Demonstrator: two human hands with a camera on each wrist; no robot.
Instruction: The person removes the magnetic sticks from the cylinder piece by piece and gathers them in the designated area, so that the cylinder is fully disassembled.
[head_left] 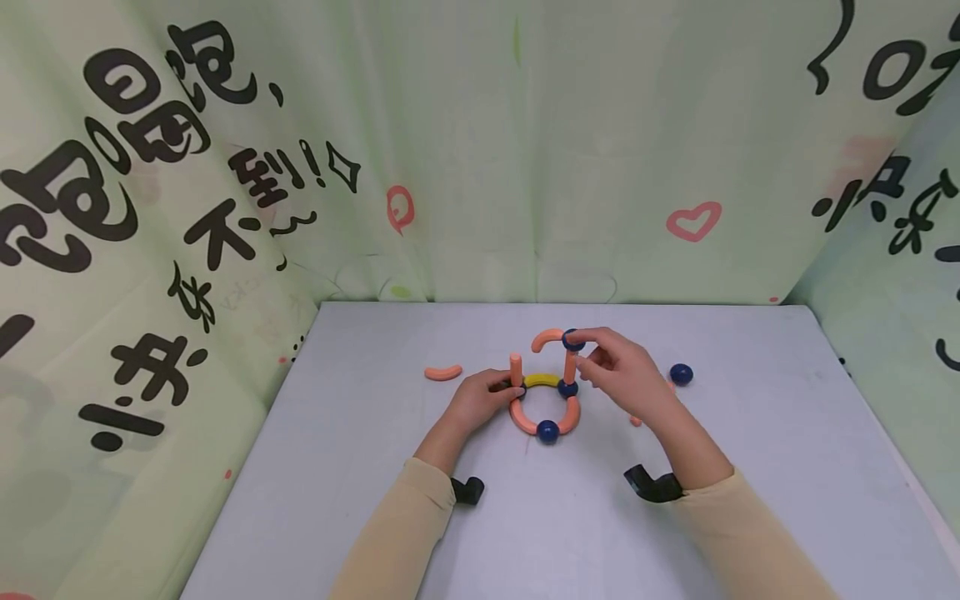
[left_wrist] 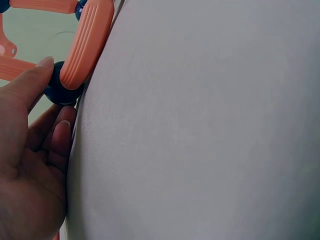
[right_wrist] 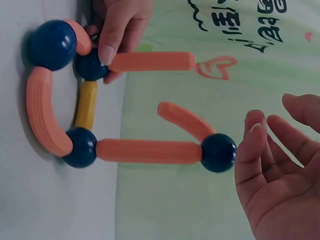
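Observation:
A ring of curved orange rods [head_left: 522, 421], a curved yellow rod [head_left: 542, 380] and blue balls [head_left: 547, 432] lies on the table. Two straight orange rods rise from it, the left one [head_left: 516, 367] bare at its top. The right rod [right_wrist: 150, 151] carries another blue ball [right_wrist: 218, 153], from which a curved orange rod [head_left: 545, 337] juts sideways. My left hand [head_left: 480, 396] pinches the ring's left ball [left_wrist: 60, 92] between thumb and fingers. Beside the raised ball is my right hand [head_left: 618, 367], fingers loosely bent against its outer side, thumb apart from them.
One loose curved orange rod [head_left: 442, 373] lies left of the ring. To the right are a loose blue ball [head_left: 681, 374] and an orange piece [head_left: 636, 421], mostly hidden behind the right forearm. A printed curtain [head_left: 600, 150] hangs at the table's back edge.

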